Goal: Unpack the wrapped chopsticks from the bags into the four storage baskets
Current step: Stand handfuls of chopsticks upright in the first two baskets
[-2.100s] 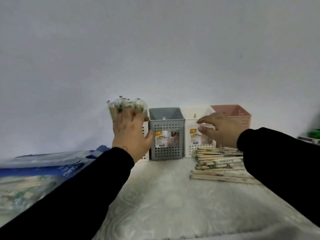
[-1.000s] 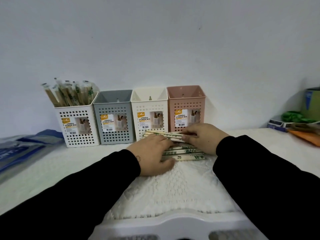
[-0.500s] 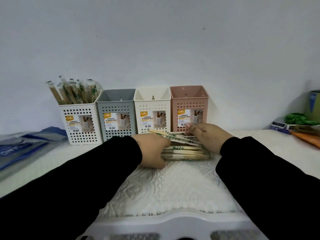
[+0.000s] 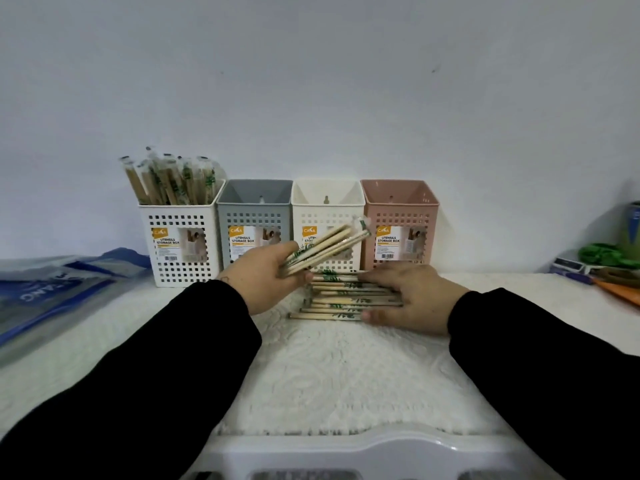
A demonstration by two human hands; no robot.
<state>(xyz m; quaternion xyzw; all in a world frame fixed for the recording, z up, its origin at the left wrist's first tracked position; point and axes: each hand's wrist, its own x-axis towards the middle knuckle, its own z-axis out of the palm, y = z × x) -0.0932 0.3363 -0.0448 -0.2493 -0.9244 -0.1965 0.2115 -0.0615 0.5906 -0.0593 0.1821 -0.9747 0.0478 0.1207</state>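
Gripping a lifted bundle of chopsticks (image 4: 323, 252), long axis slanting up-right, left hand (image 4: 265, 278) sits nearest the empty grey basket (image 4: 254, 223); right hand (image 4: 412, 296) presses flat, ungrasping, on tabletop pile (image 4: 341, 297).

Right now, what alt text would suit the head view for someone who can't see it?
A left hand lifts a bundle of wrapped chopsticks while the right hand rests on the pile on a white cloth. Behind stand four baskets: the white basket is full; grey, cream and pink look empty.
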